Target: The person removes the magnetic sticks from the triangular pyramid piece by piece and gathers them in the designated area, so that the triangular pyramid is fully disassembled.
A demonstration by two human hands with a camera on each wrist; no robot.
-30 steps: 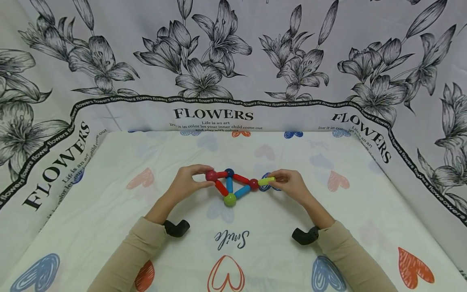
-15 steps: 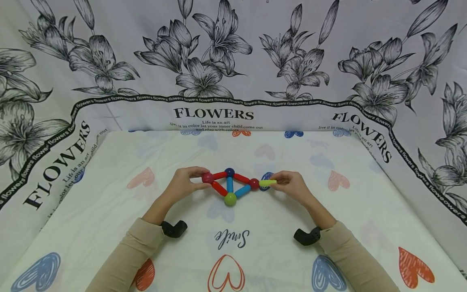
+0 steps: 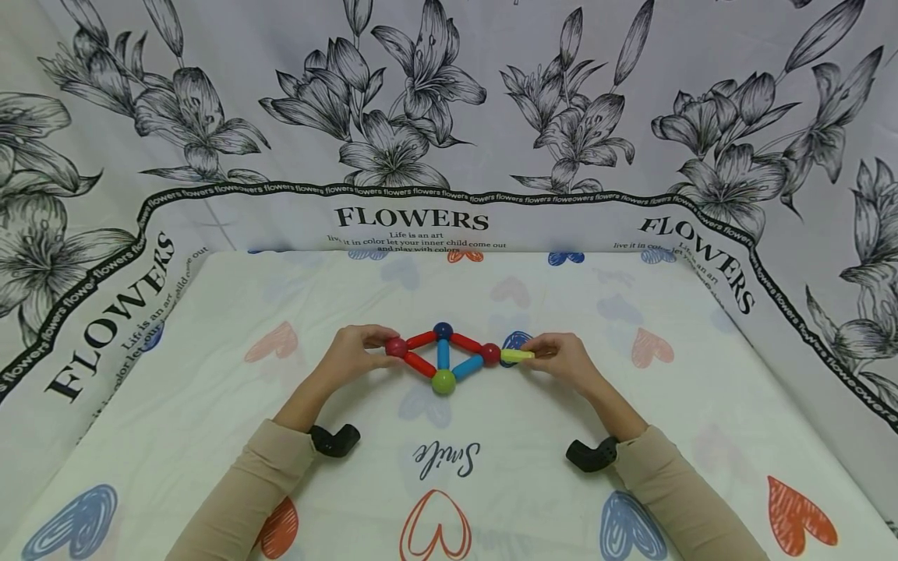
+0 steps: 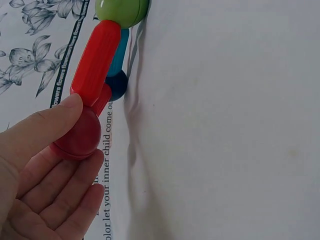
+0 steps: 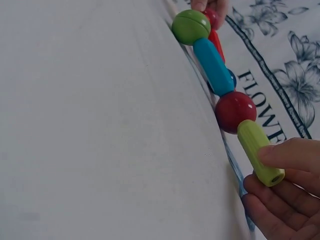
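Between both hands is a flat diamond of magnetic rods and balls. My left hand [image 3: 353,357] pinches the red ball [image 4: 80,136] at its left corner. A dark blue ball [image 3: 443,332] forms the far corner and a green ball [image 3: 443,382] the near one, with a blue rod [image 3: 443,355] joining them. Red rods [image 3: 421,365] run from the left ball; another red rod and a blue rod [image 5: 214,66] lead to the right red ball [image 5: 236,112]. From that ball sticks out a yellow-green rod [image 5: 260,152], its free end between the thumb and fingers of my right hand [image 3: 563,360].
A white cloth [image 3: 449,436] printed with hearts and the word Smile covers the table. Behind and at the sides hangs a flower-printed curtain [image 3: 449,117]. Black wrist mounts [image 3: 335,441] sit at both cuffs.
My left hand has drawn the left red ball slightly left and nearer, widening the diamond. The right hand with the yellow-green rod has shifted a little right, and the rod now lies more level.
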